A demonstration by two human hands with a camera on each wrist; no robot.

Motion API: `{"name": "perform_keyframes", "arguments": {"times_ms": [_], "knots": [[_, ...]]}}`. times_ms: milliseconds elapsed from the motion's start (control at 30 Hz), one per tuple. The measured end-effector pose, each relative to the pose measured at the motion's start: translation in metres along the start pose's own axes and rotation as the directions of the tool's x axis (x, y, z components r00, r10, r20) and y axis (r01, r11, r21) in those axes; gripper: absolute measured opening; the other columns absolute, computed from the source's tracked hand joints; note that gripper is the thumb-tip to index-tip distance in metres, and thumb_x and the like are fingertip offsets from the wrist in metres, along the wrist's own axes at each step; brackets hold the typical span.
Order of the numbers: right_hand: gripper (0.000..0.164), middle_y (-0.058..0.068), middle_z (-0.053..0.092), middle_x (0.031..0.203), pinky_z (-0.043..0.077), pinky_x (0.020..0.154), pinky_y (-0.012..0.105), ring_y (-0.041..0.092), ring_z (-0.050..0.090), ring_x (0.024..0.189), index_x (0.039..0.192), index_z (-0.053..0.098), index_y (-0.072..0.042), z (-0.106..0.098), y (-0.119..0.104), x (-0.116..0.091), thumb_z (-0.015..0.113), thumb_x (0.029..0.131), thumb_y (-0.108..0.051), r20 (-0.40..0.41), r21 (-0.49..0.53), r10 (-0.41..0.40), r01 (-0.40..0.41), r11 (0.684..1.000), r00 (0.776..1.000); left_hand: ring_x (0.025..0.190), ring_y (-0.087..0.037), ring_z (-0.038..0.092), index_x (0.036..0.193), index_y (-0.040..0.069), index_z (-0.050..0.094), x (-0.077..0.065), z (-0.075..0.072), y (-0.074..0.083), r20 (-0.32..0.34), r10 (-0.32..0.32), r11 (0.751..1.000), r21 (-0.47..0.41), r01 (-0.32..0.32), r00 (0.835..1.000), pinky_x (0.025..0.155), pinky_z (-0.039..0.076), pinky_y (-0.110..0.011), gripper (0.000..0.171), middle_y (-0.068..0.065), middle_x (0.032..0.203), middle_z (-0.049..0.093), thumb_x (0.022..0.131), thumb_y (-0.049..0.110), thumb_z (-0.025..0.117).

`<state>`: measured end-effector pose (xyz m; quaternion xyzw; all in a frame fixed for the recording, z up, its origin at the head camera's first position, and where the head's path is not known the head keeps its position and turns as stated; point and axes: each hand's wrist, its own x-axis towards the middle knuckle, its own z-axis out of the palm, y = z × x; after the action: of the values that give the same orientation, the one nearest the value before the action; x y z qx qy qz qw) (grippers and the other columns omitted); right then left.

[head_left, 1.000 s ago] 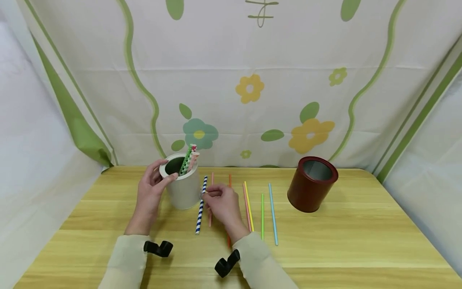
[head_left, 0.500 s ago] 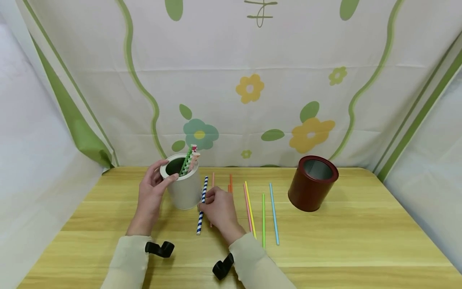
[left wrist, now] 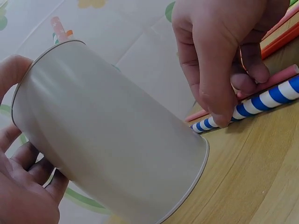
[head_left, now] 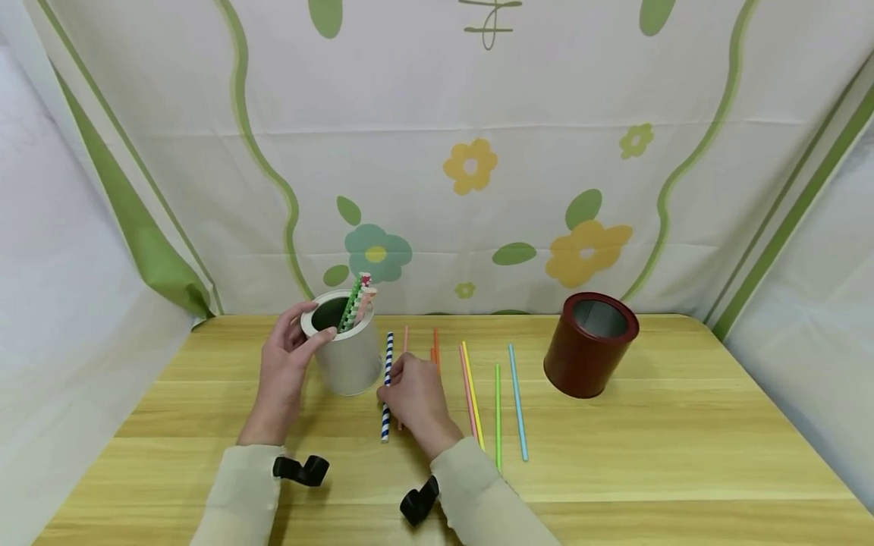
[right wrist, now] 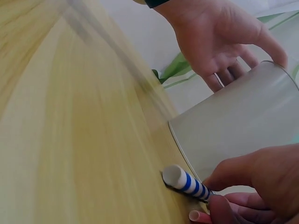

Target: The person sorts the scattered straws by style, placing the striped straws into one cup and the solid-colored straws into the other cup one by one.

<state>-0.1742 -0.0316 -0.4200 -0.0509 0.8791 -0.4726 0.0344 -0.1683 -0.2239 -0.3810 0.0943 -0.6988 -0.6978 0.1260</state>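
My left hand (head_left: pixel 290 356) grips a white can (head_left: pixel 350 362) at its upper side, thumb over the rim. Patterned paper straws (head_left: pixel 356 305), green and pink ones among them, lean inside the can. To its right my right hand (head_left: pixel 418 398) pinches a blue-and-white striped straw (left wrist: pixel 268 99) low over the wooden table, thumb on the near side. Right alongside lies a pink straw (left wrist: pixel 285 74), close under the curled fingers. In the right wrist view the striped straw's open end (right wrist: pixel 173 175) points towards the camera, near the can's base.
Further right lie orange straws (head_left: pixel 437 349), a pink and a yellow straw (head_left: pixel 473 394) side by side, a green straw (head_left: pixel 498 417) and a light blue straw (head_left: pixel 518 402). A dark red can (head_left: pixel 589 353) stands at the back right. A floral cloth (head_left: pixel 437 189) hangs behind the table.
My right hand has come down a little towards me along the striped straw. The straw's near end has swung slightly right. The left hand stays at the white can.
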Motion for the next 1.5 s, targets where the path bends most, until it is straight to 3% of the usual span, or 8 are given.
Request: {"name": "perform_keyframes", "arguments": {"times_ms": [233,667,1067,1167,1333,1500], "knots": [[0.019,0.001,0.064,0.074,0.05,0.049,0.023,0.011,0.059,0.051,0.089,0.07,-0.005,-0.005,0.0,0.003,0.088,0.084,-0.006,-0.006,-0.073,-0.01,0.01,0.997,1.0,0.132,-0.011,0.052,0.153,0.019,0.052,0.002,0.0,0.001,0.009,0.007,1.0,-0.019,-0.007,1.0,0.105,0.043,-0.015,0.055,-0.007,0.159,0.055,0.103,0.013,0.074],[0.02,0.005,0.072,0.084,0.054,0.054,0.024,0.012,0.063,0.059,0.098,0.077,-0.002,-0.009,-0.001,0.006,0.089,0.084,-0.01,0.007,-0.04,0.058,-0.057,0.998,0.998,0.131,-0.011,0.052,0.152,0.021,0.054,0.002,0.001,0.002,-0.009,-0.007,1.0,-0.012,0.007,1.0,0.104,0.044,-0.014,0.055,-0.008,0.16,0.054,0.102,0.017,0.076],[0.024,0.003,0.074,0.088,0.054,0.06,0.023,0.01,0.065,0.07,0.11,0.079,-0.003,-0.019,0.005,0.007,0.08,0.088,-0.012,-0.081,0.244,0.075,-0.053,0.968,0.994,0.134,-0.009,0.051,0.155,0.02,0.051,-0.002,-0.001,-0.001,-0.003,-0.014,1.0,0.015,0.014,1.0,0.103,0.043,-0.011,0.058,-0.007,0.165,0.05,0.103,0.017,0.075],[0.026,0.004,0.073,0.091,0.056,0.061,0.024,0.01,0.066,0.069,0.115,0.078,-0.003,-0.025,0.0,0.009,0.077,0.09,-0.011,-0.051,0.345,0.087,-0.064,0.936,0.995,0.134,-0.009,0.051,0.156,0.019,0.051,-0.002,-0.001,0.0,-0.004,-0.011,1.0,0.015,0.011,1.0,0.102,0.043,-0.011,0.058,-0.007,0.165,0.05,0.103,0.017,0.075],[0.029,0.008,0.07,0.094,0.063,0.066,0.028,0.012,0.068,0.068,0.12,0.074,0.003,-0.035,-0.004,0.011,0.072,0.092,-0.003,-0.011,0.54,0.078,-0.06,0.839,0.997,0.133,-0.009,0.051,0.156,0.02,0.051,-0.003,-0.002,0.0,0.001,-0.015,1.0,0.022,0.015,1.0,0.102,0.043,-0.011,0.057,-0.006,0.165,0.05,0.103,0.018,0.075],[0.028,0.01,0.071,0.095,0.064,0.069,0.028,0.012,0.069,0.071,0.121,0.071,0.005,-0.046,-0.008,0.011,0.073,0.094,-0.001,-0.033,0.632,0.063,-0.028,0.775,0.997,0.132,-0.01,0.051,0.155,0.02,0.051,-0.003,-0.001,0.0,0.01,-0.01,1.0,0.018,0.01,1.0,0.101,0.044,-0.012,0.057,-0.006,0.163,0.051,0.103,0.017,0.075]]}}
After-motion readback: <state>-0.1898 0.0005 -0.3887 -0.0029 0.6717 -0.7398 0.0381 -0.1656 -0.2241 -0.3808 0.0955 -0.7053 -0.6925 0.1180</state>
